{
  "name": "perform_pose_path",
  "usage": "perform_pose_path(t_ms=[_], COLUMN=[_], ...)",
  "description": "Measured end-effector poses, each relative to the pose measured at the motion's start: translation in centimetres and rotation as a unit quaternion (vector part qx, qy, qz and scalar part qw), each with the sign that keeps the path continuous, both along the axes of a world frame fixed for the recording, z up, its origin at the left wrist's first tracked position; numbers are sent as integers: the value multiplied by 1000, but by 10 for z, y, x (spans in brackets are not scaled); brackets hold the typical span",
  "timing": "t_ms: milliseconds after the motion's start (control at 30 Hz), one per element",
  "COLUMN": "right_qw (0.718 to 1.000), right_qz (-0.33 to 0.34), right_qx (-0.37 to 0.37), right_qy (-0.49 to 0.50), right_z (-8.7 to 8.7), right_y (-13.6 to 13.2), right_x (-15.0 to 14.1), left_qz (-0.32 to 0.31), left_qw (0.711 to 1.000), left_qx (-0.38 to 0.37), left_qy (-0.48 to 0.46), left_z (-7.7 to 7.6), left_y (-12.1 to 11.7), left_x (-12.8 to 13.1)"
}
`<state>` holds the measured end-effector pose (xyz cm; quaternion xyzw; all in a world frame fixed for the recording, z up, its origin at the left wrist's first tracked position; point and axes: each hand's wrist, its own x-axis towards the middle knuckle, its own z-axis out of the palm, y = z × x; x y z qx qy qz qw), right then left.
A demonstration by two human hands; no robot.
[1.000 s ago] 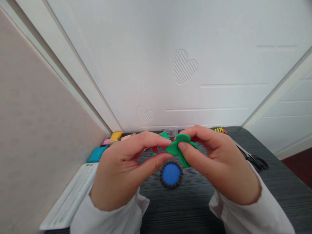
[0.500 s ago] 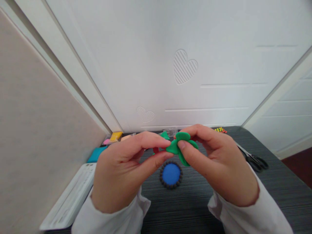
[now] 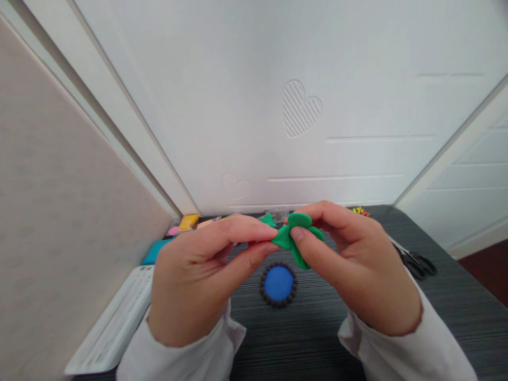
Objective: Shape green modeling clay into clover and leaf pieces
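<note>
Your left hand [image 3: 198,270] has its thumb and index finger brought almost together, leaving just a thin gap that narrows to the tips, where they pinch the left lobe of the green lobed piece [image 3: 283,238]. Your right hand [image 3: 353,264] grips the same piece: the thumb presses flat on its middle from the near side, while the index finger arches over behind it; you can't see exactly where the fingers behind make contact. The piece is held up between your two hands, its lobes spreading around your right thumb, one upward, one down, one to each side. Below it in your view, on the dark tabletop [image 3: 301,333], lies a blue disc [image 3: 279,283] ringed with dark beads, apart from your fingers. Black-handled scissors [image 3: 416,262] lie beyond your right wrist, partly hidden by it. A teal packet [image 3: 155,253] and a white panel [image 3: 113,323] are to the left of your left hand, and another green item [image 3: 269,220] shows behind its fingertips.
</note>
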<state>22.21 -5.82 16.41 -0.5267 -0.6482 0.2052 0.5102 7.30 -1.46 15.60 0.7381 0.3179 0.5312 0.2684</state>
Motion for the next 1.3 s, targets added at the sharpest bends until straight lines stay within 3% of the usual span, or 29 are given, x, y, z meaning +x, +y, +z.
perform_pose_path(t_ms=[200, 433, 633, 933, 1300], right_qw=[1000, 1000, 999, 977, 970], right_qz=[1, -4, -34, -136, -149], right_qx=[5, 2, 31, 134, 161], right_qy=[8, -2, -25, -91, -108], right_z=[-1, 0, 0, -5, -6], right_y=[-1, -1, 0, 3, 3], right_x=[0, 0, -2, -12, -12], left_qz=[6, -10, 6, 116, 160], left_qw=[998, 1000, 994, 989, 975], left_qx=[-23, -3, -13, -13, 65], left_qy=[66, 22, 105, 87, 137], left_z=[5, 2, 9, -2, 2], left_y=[2, 1, 1, -6, -12], left_x=[-2, -1, -4, 7, 10])
